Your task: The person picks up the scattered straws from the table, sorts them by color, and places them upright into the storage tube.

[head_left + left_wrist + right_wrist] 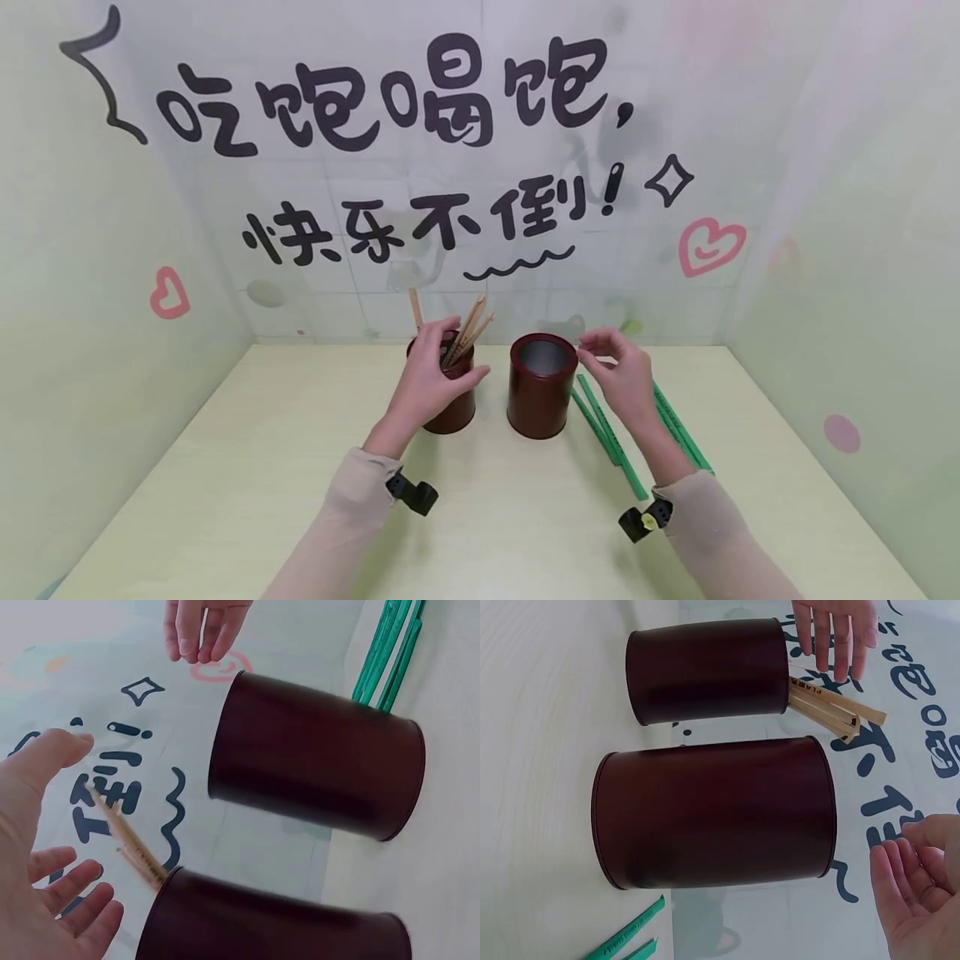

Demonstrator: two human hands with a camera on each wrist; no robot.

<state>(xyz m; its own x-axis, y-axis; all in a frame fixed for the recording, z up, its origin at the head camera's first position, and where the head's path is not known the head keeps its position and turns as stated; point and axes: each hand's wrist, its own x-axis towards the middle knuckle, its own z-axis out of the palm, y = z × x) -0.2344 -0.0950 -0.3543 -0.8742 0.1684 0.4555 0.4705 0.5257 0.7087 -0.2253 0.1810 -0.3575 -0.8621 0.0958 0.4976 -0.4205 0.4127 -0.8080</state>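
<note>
hovering near wooden sticks (466, 333), left hand (426, 371); right hand (624, 371) beside rightmost canister (537, 406)

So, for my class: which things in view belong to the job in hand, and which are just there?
Probably in the job:
- left hand, above left canister
- wooden sticks standing in it
- right hand, near right canister
- green sticks on the table

Just there:
- printed wall
- wrist cameras
</note>
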